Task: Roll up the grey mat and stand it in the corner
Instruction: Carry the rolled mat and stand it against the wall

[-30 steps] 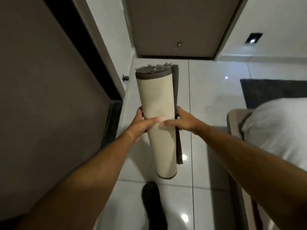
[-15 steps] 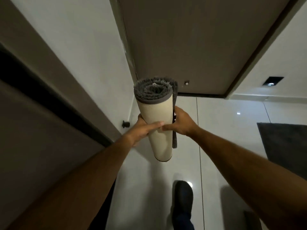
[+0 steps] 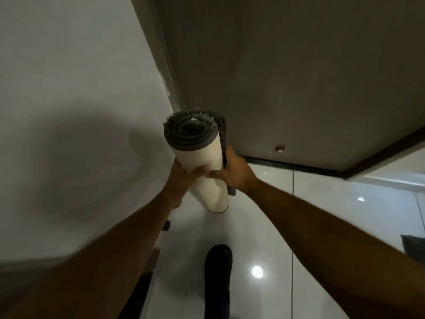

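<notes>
The grey mat [image 3: 200, 155] is rolled into a tight tube, its cream backing outward and its shaggy grey pile showing as a spiral at the top end. It is upright and slightly tilted, held in the air above the floor. My left hand [image 3: 184, 174] grips its left side around the middle. My right hand [image 3: 232, 170] grips the right side, over the loose grey outer edge. The roll is close to the corner where the white wall [image 3: 80, 100] meets the brown door [image 3: 287, 77].
A glossy white tiled floor [image 3: 322, 215] lies below. My dark shoe [image 3: 217, 277] is on it under the roll. A small door stopper [image 3: 279, 148] sits at the door's base. A dark rug edge [image 3: 414, 244] shows at far right.
I have walked closer to the door and wall corner, carrying the rolled mat in both hands. The bed and the dark rug have slid out of view to the right.
</notes>
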